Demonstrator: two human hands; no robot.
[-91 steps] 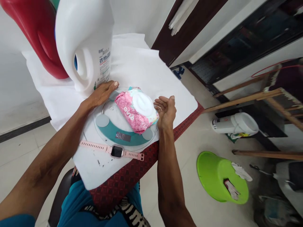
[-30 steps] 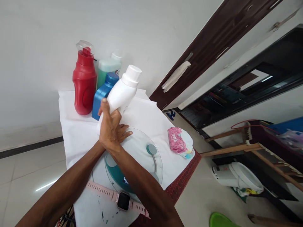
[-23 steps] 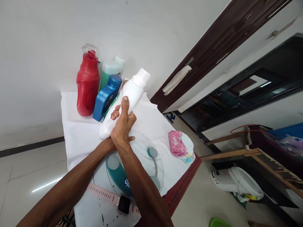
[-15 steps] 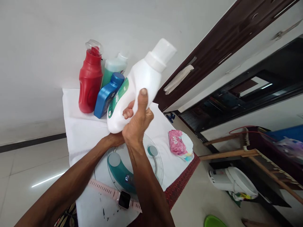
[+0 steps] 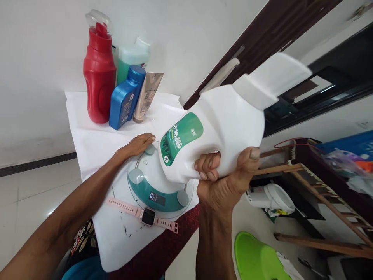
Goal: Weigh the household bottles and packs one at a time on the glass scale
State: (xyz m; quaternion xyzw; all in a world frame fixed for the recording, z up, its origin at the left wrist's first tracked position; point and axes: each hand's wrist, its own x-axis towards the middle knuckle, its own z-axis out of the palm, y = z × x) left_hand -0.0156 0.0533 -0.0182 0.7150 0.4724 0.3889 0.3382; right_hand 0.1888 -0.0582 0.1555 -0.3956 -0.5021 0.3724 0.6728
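Note:
My right hand (image 5: 224, 177) grips the handle of a big white detergent bottle (image 5: 215, 128) with a green label, held tilted in the air close to the camera, cap pointing up and right. My left hand (image 5: 138, 143) lies flat with fingers stretched on the far rim of a round glass scale (image 5: 132, 186) with a teal band and a lit display. The scale sits on a white cloth (image 5: 87, 144) over the table. A pink smartwatch (image 5: 147, 216) lies flat just in front of the scale.
At the back of the cloth stand a red bottle (image 5: 99, 74), a green bottle (image 5: 129, 58), a blue bottle (image 5: 125, 97) and a beige tube (image 5: 147, 95). On the floor to the right are a green basin (image 5: 256, 258), a white appliance (image 5: 269, 196) and a wooden rack (image 5: 317, 198).
The pink wipes pack left the scale and was set at the right of the cloth. My right hand took the white bottle and lifted it up and right, toward the camera. My left hand moved onto the scale's rim.

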